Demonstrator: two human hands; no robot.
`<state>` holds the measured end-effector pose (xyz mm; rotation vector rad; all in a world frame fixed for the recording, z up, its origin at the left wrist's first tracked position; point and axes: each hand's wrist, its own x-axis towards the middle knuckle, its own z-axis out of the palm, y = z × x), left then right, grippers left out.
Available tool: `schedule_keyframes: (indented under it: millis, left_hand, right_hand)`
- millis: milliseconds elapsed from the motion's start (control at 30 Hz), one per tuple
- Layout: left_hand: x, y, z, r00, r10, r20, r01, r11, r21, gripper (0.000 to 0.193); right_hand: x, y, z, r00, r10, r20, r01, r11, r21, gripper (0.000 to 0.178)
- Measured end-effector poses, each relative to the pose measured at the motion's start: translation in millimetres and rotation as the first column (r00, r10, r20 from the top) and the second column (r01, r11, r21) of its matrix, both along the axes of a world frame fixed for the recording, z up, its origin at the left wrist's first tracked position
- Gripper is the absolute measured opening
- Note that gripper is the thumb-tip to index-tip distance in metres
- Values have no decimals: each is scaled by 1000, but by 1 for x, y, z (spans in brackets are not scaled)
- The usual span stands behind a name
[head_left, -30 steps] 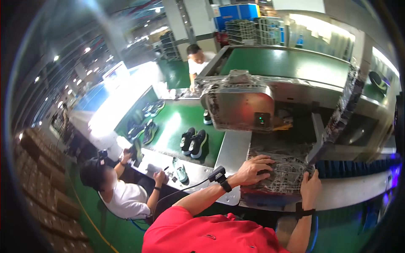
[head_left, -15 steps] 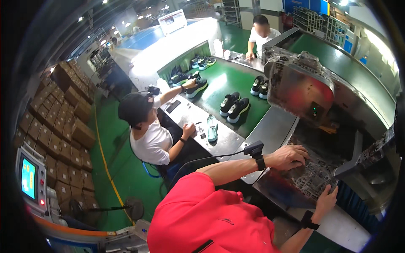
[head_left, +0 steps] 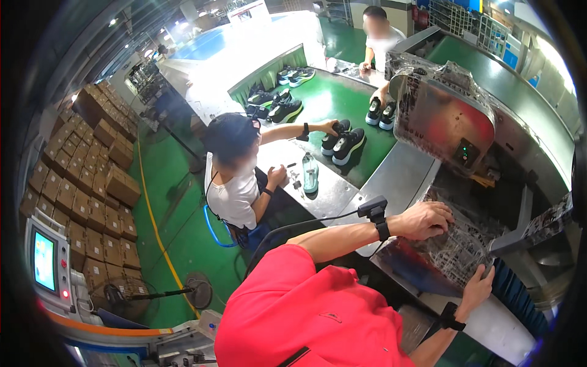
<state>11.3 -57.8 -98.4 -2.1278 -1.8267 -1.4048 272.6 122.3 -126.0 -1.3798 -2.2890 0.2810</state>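
My left hand (head_left: 423,220) lies on a machine part wrapped in creased clear plastic film (head_left: 461,244). Its fingers are bent together, and whatever may be under them is hidden. Lower right, my right hand (head_left: 476,289) touches the near edge of the same wrapped part, its thumb apart from its fingers. Both wrists wear black bands; a small black device with a cable (head_left: 372,207) sits on the left one. Above my hands hangs a film-covered machine head (head_left: 443,113) with a reddish panel and green indicator lights.
Left of me, a seated co-worker (head_left: 235,165) reaches to a pair of black shoes (head_left: 343,145) on a green belt (head_left: 318,101). A pale green shoe (head_left: 309,173) lies on the metal ledge. Another person (head_left: 382,40) stands beyond. Stacked cartons (head_left: 92,208) and a control screen (head_left: 44,260) are far left.
The seated co-worker's arm has moved from the farther shoes to the nearer black pair. The standing person now reaches to the shoes at right. My hands keep nearly the same places on the wrapped part.
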Motion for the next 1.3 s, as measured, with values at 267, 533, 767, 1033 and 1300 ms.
schedule_keyframes:
  millis: [267,533,767,1033,1300]
  left_hand:
    - [-1,7,-3,999,26,31,-28,997,66,14]
    - [-1,7,-7,997,11,79,-22,990,142,10]
    - [0,10,-12,988,26,151,-61,969,237,10]
    - [-2,14,-19,990,-1,139,-34,968,249,11]
    - [42,-7,47,743,-267,614,254,961,111,43]
  right_hand:
    - [3,15,-10,1000,-2,-2,2,1000,2,58]
    - [10,27,-17,998,-16,56,17,1000,-25,67]
    - [13,38,-26,999,-12,48,14,999,-51,64]
    - [13,25,-14,999,-34,1,34,999,-19,60]
    - [-55,-93,96,828,428,-362,-291,880,376,56]
